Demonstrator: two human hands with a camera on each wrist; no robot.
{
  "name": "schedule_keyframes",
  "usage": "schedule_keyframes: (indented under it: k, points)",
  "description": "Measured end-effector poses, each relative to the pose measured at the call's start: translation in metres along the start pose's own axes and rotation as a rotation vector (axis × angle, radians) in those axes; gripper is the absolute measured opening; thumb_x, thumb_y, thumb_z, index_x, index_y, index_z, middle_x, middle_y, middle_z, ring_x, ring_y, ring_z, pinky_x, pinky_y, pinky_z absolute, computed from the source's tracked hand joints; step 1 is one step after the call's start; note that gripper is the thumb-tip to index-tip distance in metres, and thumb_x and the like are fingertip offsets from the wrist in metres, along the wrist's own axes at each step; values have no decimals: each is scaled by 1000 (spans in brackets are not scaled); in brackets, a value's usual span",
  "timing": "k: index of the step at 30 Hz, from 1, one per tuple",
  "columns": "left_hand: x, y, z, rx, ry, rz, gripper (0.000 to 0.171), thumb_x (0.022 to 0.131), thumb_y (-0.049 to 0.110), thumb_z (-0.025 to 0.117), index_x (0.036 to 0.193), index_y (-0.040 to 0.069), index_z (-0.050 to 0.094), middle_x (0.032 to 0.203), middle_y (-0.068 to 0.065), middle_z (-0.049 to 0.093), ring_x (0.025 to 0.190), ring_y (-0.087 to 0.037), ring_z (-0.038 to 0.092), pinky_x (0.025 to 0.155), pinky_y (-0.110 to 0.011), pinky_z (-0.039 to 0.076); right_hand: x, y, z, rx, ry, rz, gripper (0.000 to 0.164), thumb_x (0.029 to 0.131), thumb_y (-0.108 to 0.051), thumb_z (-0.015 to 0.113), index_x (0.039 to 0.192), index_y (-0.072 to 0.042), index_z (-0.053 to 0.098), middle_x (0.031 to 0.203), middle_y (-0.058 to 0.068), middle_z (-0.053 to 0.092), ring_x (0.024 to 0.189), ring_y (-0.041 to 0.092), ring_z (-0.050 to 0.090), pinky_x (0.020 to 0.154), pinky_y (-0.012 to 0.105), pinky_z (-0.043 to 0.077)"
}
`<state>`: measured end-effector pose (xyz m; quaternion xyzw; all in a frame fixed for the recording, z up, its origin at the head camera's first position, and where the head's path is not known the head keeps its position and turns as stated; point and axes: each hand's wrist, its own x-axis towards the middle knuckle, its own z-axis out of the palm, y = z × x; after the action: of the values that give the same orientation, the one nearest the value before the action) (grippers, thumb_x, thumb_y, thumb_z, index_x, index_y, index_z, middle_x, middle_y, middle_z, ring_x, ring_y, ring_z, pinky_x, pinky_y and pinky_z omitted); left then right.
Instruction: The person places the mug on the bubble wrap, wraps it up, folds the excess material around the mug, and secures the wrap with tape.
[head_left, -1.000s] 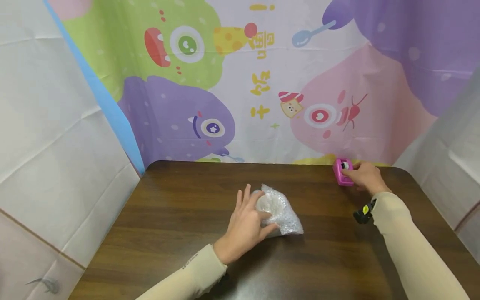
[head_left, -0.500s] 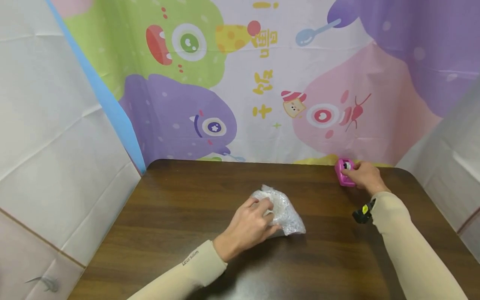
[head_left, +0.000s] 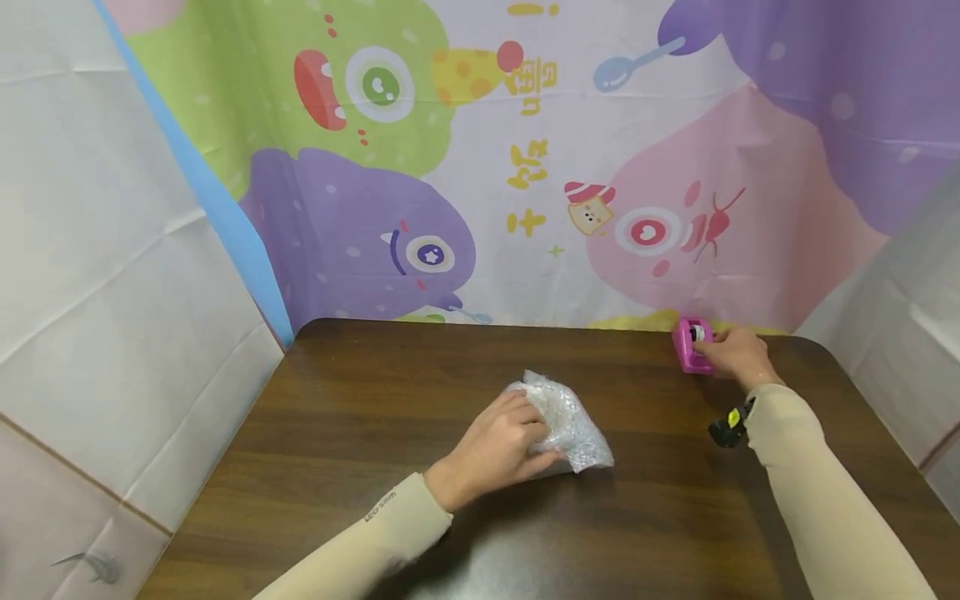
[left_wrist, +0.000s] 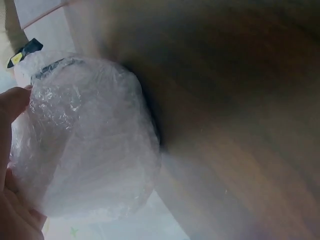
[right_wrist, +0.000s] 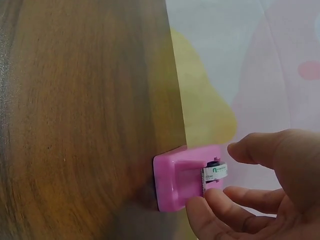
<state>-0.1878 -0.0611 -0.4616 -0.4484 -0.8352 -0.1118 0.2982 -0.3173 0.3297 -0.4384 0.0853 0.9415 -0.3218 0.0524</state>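
A bundle in clear bubble wrap [head_left: 573,429] lies mid-table, its contents hidden by the wrap. My left hand [head_left: 498,442] grips its left side with curled fingers; the left wrist view shows fingertips against the crinkled bubble wrap [left_wrist: 95,145]. At the table's back right edge stands a pink tape dispenser [head_left: 691,354] with a small white roll of tape [right_wrist: 215,171] in it. My right hand [head_left: 738,354] is at its right side. From the right wrist, relaxed fingertips [right_wrist: 197,207] touch the tape dispenser [right_wrist: 172,182], while the thumb stands a little apart from it.
The dark wooden table [head_left: 375,383] has rounded back corners. A cartoon-printed curtain [head_left: 517,283] hangs right behind its back edge, with pale panels [head_left: 135,250] on the left and right. A black device [head_left: 727,425] is strapped at my right wrist.
My left hand's fingers were spread over the bubble-wrapped bundle and have curled in against it. The right hand keeps its place at the tape dispenser; the head view has shifted slightly.
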Motion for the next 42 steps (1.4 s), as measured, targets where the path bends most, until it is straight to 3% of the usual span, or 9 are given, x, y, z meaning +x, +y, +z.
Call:
schedule_keyframes:
  k: [5, 12, 21, 34, 42]
  points:
    - [-1, 1, 0, -60, -31, -51, 26, 85, 40, 83, 75, 18, 73, 76, 7, 67, 86, -13, 66, 114, -45, 45, 4, 4, 3, 74, -22, 34, 55, 96, -30, 61, 127, 16, 58, 98, 24, 65, 65, 13, 69, 69, 36, 63]
    - [-1, 2, 1, -74, -32, -71, 25, 83, 42, 85, 76, 19, 76, 72, 7, 66, 80, -12, 64, 114, -44, 45, 5, 9, 6, 80, -51, 45, 48, 97, -28, 58, 118, 15, 64, 70, 3, 70, 60, 10, 66, 63, 29, 58]
    - [-1, 3, 0, -108, -43, -94, 24, 81, 41, 86, 78, 18, 79, 73, 9, 69, 83, -11, 64, 113, -41, 45, 8, 9, 9, 178, -71, 70, 45, 101, -19, 55, 120, 22, 57, 72, 5, 66, 59, 8, 68, 66, 33, 63]
    - [0, -1, -5, -120, -115, -72, 33, 78, 51, 84, 80, 19, 75, 77, 9, 70, 87, -13, 64, 115, -41, 43, 13, 11, 8, 183, -101, 78, 40, 100, -12, 53, 119, 23, 57, 71, 6, 65, 59, 7, 68, 65, 32, 63]
    - [-1, 0, -6, -134, -123, -80, 35, 77, 52, 82, 80, 18, 75, 78, 9, 71, 90, -14, 64, 116, -44, 42, 16, 9, 11, 197, -104, 73, 32, 100, -9, 54, 112, 21, 59, 68, 3, 63, 56, 6, 66, 62, 29, 62]
